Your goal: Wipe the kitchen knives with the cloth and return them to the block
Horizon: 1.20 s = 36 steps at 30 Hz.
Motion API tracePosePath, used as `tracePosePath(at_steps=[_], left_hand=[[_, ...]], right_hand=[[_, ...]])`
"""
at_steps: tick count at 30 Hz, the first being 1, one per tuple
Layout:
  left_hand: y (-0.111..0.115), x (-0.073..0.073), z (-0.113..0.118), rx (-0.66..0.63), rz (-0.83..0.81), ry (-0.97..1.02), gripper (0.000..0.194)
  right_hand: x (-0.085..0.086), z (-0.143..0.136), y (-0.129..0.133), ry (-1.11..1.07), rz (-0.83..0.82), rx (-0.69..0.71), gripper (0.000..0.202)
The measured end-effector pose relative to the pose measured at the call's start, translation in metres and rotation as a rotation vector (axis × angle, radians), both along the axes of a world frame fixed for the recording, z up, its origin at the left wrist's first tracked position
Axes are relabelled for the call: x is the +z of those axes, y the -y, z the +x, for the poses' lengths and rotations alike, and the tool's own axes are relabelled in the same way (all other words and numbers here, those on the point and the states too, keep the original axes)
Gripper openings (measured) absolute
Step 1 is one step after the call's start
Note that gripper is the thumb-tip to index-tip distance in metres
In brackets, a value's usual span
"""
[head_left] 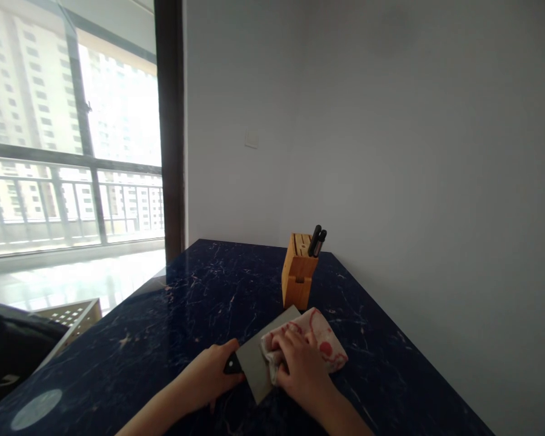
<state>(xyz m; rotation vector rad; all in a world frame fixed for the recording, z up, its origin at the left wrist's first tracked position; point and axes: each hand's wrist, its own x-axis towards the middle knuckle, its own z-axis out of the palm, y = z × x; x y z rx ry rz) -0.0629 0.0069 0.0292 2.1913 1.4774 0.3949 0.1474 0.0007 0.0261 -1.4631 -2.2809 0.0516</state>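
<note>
My left hand (218, 372) is closed round the black handle of a cleaver (253, 361), whose broad grey blade points to the right and away from me. In my right hand (302, 369) is a folded white cloth with red marks (329, 345), pressed against the blade. The cloth covers part of the blade's far end. Just beyond the blade stands a wooden knife block (298, 281) with two black-handled tools (317, 241) in its right-hand slots. Other slots in its top show as dark openings.
The dark blue marble-patterned table (195, 303) reaches the grey wall (390, 181) at the back and right. Left of it are a perforated light-coloured chair or crate edge (79, 321) and a black item (13, 351). A pale round patch (36, 410) shows at the table's near left.
</note>
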Motion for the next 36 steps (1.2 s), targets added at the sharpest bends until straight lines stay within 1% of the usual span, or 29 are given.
tracePosePath(at_steps=[2, 3, 5, 8, 11, 14, 15, 19, 22, 24, 26, 28, 29, 33, 35, 36], left_hand=[[0.0, 0.0, 0.0, -0.001, -0.001, -0.006, 0.019], [0.0, -0.001, 0.0, 0.0, 0.002, -0.015, 0.019], [-0.002, -0.003, 0.0, 0.009, 0.028, -0.034, 0.019], [-0.004, -0.008, 0.0, -0.008, 0.064, -0.028, 0.022], [-0.007, -0.013, -0.001, 0.004, 0.067, -0.015, 0.037], [-0.007, -0.016, -0.001, 0.016, 0.06, 0.018, 0.056], [-0.007, -0.016, -0.001, 0.008, 0.054, 0.03, 0.06], [-0.006, -0.017, 0.0, 0.008, 0.053, 0.033, 0.06], [-0.006, -0.016, 0.0, 0.024, 0.049, 0.032, 0.064], [-0.006, -0.015, 0.0, 0.035, 0.055, 0.005, 0.062], [-0.005, -0.013, 0.0, 0.035, 0.065, -0.036, 0.05], [-0.003, -0.011, 0.0, 0.013, 0.065, -0.071, 0.036], [-0.003, -0.01, 0.0, 0.008, 0.066, -0.092, 0.033], [-0.001, -0.01, 0.0, 0.009, 0.077, -0.16, 0.036], [-0.001, -0.011, 0.001, 0.009, 0.081, -0.171, 0.037], [-0.001, -0.011, 0.001, 0.007, 0.079, -0.168, 0.036]], right_hand=[[-0.002, 0.001, -0.006, 0.022, 0.045, -0.088, 0.034], [-0.003, -0.001, -0.007, 0.029, 0.062, -0.1, 0.036], [-0.003, -0.01, -0.005, 0.026, 0.076, -0.045, 0.036], [-0.002, -0.027, 0.005, 0.01, 0.082, 0.1, 0.034], [-0.001, -0.036, 0.012, 0.0, 0.073, 0.179, 0.032], [-0.001, -0.035, 0.012, -0.058, 0.04, 0.204, 0.028], [-0.002, -0.034, 0.012, -0.076, 0.031, 0.207, 0.027], [-0.005, -0.034, 0.01, -0.086, 0.043, 0.221, 0.03], [-0.004, -0.035, 0.011, -0.05, 0.054, 0.246, 0.031], [-0.004, -0.033, 0.012, -0.023, 0.053, 0.257, 0.029], [-0.004, -0.03, 0.009, -0.003, 0.06, 0.234, 0.028], [-0.005, -0.025, 0.002, 0.004, 0.075, 0.164, 0.029], [-0.006, -0.021, -0.003, 0.004, 0.08, 0.113, 0.03], [-0.008, -0.004, -0.02, 0.009, 0.078, -0.117, 0.041], [-0.007, 0.001, -0.021, 0.012, 0.08, -0.158, 0.046], [-0.007, 0.002, -0.02, 0.012, 0.08, -0.147, 0.048]])
